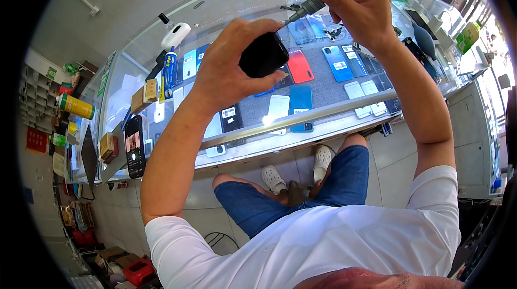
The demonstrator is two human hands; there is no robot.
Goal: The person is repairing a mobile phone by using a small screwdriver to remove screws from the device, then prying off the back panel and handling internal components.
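Observation:
I hold a small black phone (265,54) in my left hand (229,63), its dark face toward me. My right hand (350,6) grips a dark grey screwdriver (315,6), angled down to the left, its tip at the phone's upper edge. Below both hands is a glass counter (221,139) with phones laid out inside, among them a red one (300,65) and several blue and white ones.
At the counter's left are a blue tube (169,72), a white device (175,35), small boxes (144,96), a yellow can (76,106) and an upright phone with a lit screen (134,146). At the right are cables, a blower bulb (424,41) and a green bottle (468,36).

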